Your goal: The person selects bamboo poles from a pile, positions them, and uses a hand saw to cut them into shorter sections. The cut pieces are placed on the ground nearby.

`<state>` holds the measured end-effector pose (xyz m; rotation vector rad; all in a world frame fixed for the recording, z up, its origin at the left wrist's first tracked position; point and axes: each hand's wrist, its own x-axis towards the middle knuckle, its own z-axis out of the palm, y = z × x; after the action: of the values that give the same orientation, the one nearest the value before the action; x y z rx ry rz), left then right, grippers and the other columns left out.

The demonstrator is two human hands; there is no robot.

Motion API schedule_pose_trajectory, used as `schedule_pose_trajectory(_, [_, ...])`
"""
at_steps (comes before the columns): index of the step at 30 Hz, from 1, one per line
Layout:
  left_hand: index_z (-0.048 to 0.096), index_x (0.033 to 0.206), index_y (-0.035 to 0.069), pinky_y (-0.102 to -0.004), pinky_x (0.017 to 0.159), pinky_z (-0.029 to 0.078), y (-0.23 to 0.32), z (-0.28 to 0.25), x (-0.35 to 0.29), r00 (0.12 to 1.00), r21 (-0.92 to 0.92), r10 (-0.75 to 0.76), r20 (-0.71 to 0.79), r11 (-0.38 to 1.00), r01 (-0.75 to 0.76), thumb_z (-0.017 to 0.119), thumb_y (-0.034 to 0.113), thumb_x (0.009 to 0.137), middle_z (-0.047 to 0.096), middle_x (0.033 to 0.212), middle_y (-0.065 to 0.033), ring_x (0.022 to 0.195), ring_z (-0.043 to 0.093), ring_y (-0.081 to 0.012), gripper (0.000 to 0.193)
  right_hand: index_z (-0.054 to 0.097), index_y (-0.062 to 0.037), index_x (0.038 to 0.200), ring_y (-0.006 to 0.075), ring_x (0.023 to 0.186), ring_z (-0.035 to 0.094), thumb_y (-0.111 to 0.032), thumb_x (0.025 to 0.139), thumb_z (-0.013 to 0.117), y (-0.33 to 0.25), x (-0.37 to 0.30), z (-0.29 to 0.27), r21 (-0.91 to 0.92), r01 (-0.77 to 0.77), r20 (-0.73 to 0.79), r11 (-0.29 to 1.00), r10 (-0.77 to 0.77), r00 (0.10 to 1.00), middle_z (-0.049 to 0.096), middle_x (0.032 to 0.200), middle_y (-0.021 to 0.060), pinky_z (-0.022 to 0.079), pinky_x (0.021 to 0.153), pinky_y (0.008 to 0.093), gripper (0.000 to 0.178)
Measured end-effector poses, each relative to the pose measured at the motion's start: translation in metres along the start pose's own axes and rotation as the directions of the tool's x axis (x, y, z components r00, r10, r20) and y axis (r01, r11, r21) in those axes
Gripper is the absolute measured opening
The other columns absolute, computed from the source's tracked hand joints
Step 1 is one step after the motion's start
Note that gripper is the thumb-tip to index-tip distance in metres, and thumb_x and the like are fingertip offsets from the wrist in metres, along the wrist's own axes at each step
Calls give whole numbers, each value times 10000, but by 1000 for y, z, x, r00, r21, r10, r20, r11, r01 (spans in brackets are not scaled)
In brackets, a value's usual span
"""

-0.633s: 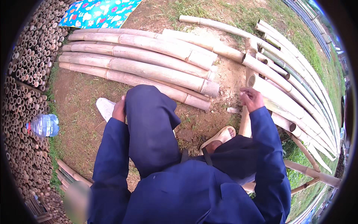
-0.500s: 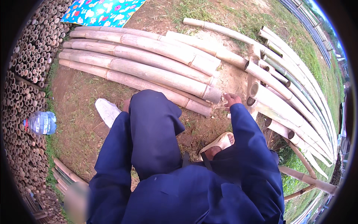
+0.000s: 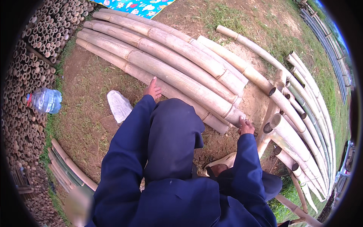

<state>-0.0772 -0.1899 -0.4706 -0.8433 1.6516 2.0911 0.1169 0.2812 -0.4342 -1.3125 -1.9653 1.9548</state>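
Several pale bamboo poles lie side by side on the ground in front of my knee. My right hand [image 3: 245,126] has its fingers curled round the cut right end of a thick bamboo pole [image 3: 177,80], the second from me. Farther left, my left hand [image 3: 152,90] is at the near side of the closest bamboo pole [image 3: 139,74], fingers stretched out and apart. It touches or nearly touches that pole; I cannot tell which. A pale, flat-sided stone [image 3: 118,106] rests on the dirt left of my left forearm.
On the right, more bamboo poles [image 3: 293,138] lie across a bamboo support [image 3: 280,80]. Stacked cut bamboo [image 3: 38,72] lines the left side, with a clear plastic bottle [image 3: 46,100] beside it. A bright blue patterned sheet [image 3: 138,6] lies at the far edge. My sandalled foot [image 3: 220,166] is below my right hand.
My left hand has come into view beside the closest pole. My right hand has moved from just off the pole ends onto one end. The whole view has shifted.
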Motion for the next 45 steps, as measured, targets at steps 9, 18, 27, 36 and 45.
schedule_pose_trajectory(9, [272,1595,-83,-496,1168,371,18,1,-12,998,-326,-52,-23,944,41,751,852,704,413,1573,-256,1412,453,-397,1377,627,-101,754,66,460,367,-241,977,786,30,-99,-2,46,54,44,997,-56,997,470,583,-49,279,444,271,308])
schedule_pose_trajectory(18, [505,1443,-49,-415,913,555,0,-2,29,931,-153,-7,-366,987,-53,951,462,671,654,1278,-155,1092,656,-255,1028,709,-72,866,50,542,453,-226,992,776,59,-114,-4,111,264,173,958,-280,944,606,700,-35,353,502,248,209])
schedule_pose_trajectory(27, [471,1473,-36,-482,1015,516,-12,-23,-12,939,-218,118,-324,956,-195,945,465,662,612,1339,-202,1183,614,-297,1064,762,-41,917,35,574,438,-240,968,809,88,-88,-7,23,222,179,975,-222,959,637,707,-44,339,537,245,211])
schedule_pose_trajectory(36, [466,1514,-65,-359,979,510,-5,-116,6,778,573,398,-487,817,-59,847,713,715,596,1378,-228,1188,622,-273,1178,816,-10,922,121,714,566,-380,871,870,148,-67,58,-305,-30,160,952,82,984,701,769,20,472,715,335,378])
schedule_pose_trajectory(45, [434,1508,-108,-339,1090,443,-45,-139,-87,979,174,183,84,965,-196,656,443,1013,622,1389,-175,1275,591,-237,773,771,-16,818,129,580,537,-450,856,874,132,-59,54,-366,-116,173,924,189,967,615,633,24,449,580,345,448])
